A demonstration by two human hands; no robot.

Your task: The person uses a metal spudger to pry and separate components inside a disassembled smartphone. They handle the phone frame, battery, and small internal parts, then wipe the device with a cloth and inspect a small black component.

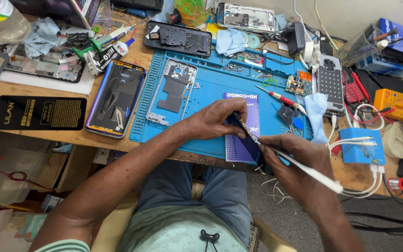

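My left hand (215,119) grips the upper edge of a dark phone screen panel (247,142), held tilted on edge over the front of the blue work mat (211,88). My right hand (292,158) holds the panel's lower end together with a thin white pen-like tool (316,173), whose tip rests against the panel's edge. Under the panel lies a purple gridded card (250,109).
On the mat lie a silver phone mid-frame (173,88), a red-handled screwdriver (278,98) and a small circuit board (297,85). A phone back shell (116,98) sits left of the mat, a yellow multimeter (399,105) at right, with cables, a blue box (362,147) and cloths around.
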